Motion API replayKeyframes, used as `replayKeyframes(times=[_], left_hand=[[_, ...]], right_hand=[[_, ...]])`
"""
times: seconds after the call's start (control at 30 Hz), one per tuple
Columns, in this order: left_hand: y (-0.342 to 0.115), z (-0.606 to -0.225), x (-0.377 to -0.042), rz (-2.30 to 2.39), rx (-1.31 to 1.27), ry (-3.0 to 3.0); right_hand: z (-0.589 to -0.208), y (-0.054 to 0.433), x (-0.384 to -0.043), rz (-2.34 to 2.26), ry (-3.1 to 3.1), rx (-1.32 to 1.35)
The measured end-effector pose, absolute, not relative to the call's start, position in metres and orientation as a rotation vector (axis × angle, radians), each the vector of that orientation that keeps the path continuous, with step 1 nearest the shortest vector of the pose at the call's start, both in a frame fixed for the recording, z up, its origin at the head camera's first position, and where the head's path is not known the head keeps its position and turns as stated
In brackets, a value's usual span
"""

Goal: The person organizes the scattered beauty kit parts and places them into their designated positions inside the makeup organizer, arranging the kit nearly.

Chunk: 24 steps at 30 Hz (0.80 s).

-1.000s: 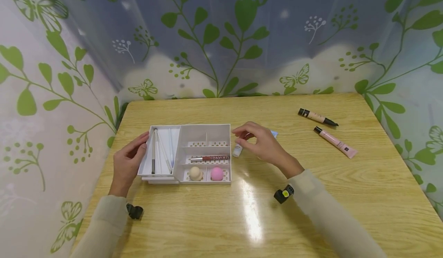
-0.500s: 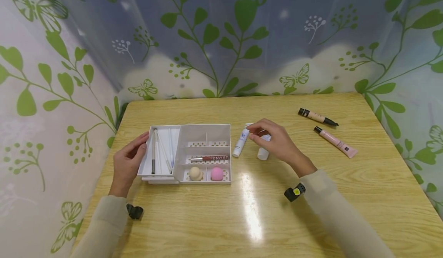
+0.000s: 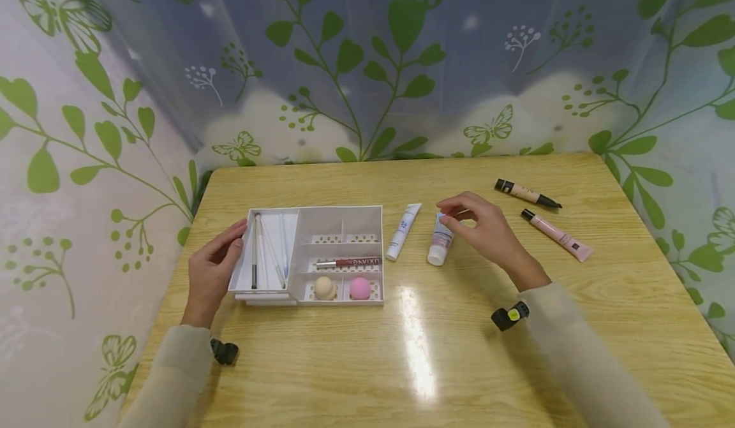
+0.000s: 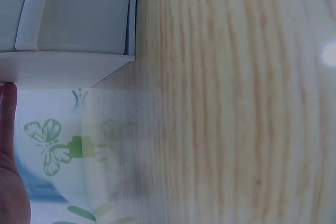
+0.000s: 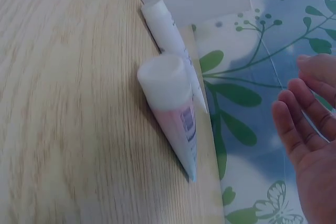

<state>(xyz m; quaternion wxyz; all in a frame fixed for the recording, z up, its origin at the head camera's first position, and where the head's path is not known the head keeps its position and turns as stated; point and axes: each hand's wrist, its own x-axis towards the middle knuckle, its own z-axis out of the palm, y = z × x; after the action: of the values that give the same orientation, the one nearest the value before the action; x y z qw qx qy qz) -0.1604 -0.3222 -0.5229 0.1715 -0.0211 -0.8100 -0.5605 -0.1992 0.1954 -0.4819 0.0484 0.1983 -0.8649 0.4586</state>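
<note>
At the left side of a white makeup organizer (image 3: 300, 249), my left hand (image 3: 208, 276) touches the outer wall with its fingers. In the left wrist view, a finger (image 4: 7, 121) meets that white wall. The organizer holds several thin makeup brushes (image 3: 255, 243), a red lip gloss tube (image 3: 351, 263), a beige sponge (image 3: 323, 287) and a pink sponge (image 3: 360, 288). My right hand (image 3: 482, 231) hovers with loosely bent fingers over a white-capped squeeze tube (image 3: 439, 249), holding nothing. Beside that one lies a slimmer white tube (image 3: 403, 231). The right wrist view shows the hand (image 5: 315, 129) apart from both tubes.
A beige tube with black ends (image 3: 521, 192) and a pink tube with a black cap (image 3: 556, 235) lie at the right on the wooden table (image 3: 482, 377). Leaf-patterned curtain (image 3: 367, 96) surrounds the back and sides.
My right hand has moved right, away from the organizer and the slim tube, bringing both white tubes into fuller view. The left hand stays in place.
</note>
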Motion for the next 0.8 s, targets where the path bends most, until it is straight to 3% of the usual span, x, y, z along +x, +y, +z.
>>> replayKeyframes(times=[0.8], left_hand=[[-0.321, -0.519, -0.159, -1.58, -0.065, -2.31]], right_hand=[[-0.481, 0.264, -0.195, 1.36, -2.558, 0.427]])
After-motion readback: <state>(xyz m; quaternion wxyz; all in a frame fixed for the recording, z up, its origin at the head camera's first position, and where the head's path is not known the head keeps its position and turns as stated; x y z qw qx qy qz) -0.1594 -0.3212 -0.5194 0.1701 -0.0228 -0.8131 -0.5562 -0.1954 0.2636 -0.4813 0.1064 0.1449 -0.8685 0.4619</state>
